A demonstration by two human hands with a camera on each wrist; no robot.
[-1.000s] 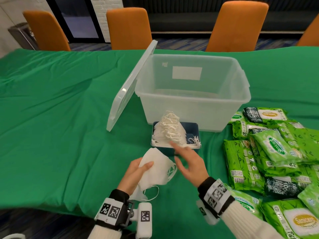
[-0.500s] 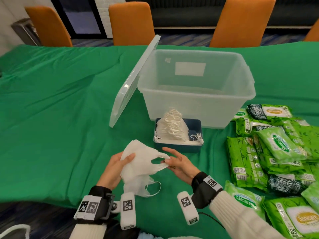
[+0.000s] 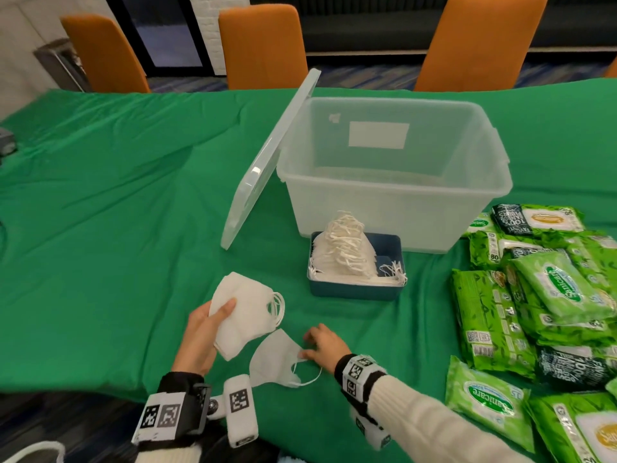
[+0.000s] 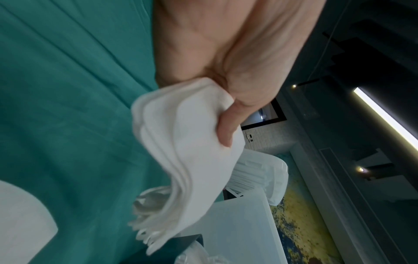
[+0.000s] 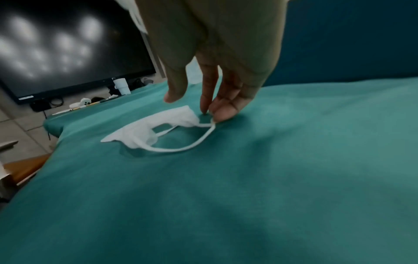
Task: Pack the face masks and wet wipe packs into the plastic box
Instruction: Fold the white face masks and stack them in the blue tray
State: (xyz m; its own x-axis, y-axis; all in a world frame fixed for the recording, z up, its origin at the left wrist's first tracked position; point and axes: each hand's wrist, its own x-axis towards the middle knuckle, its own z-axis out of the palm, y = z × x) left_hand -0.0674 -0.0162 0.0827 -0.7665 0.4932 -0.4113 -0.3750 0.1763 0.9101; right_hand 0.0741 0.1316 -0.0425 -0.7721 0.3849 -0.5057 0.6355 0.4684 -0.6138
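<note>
My left hand point(image 3: 213, 325) grips a small stack of white face masks point(image 3: 247, 305) above the green cloth; in the left wrist view the thumb point(image 4: 226, 130) lies across the stack point(image 4: 192, 157). One loose mask point(image 3: 273, 360) lies flat on the cloth just below. My right hand point(image 3: 317, 342) reaches down to it, and its fingertips point(image 5: 222, 114) touch the ear loop point(image 5: 203, 137) while the thumb stays apart. The clear plastic box point(image 3: 384, 212) stands open behind. More masks point(image 3: 344, 255) fill a blue tray point(image 3: 354, 292). Green wet wipe packs point(image 3: 534, 295) lie in a pile at the right.
The box's clear lid point(image 3: 267, 162) leans against its left side. Orange chairs point(image 3: 263, 45) stand beyond the far edge of the table. The green cloth point(image 3: 117, 228) stretches bare to the left. The table's near edge runs just under my wrists.
One mask has dropped from the stack onto the cloth. My right hand let go of the stack and moved down to the loose mask's ear loop. The left hand lifted the stack slightly.
</note>
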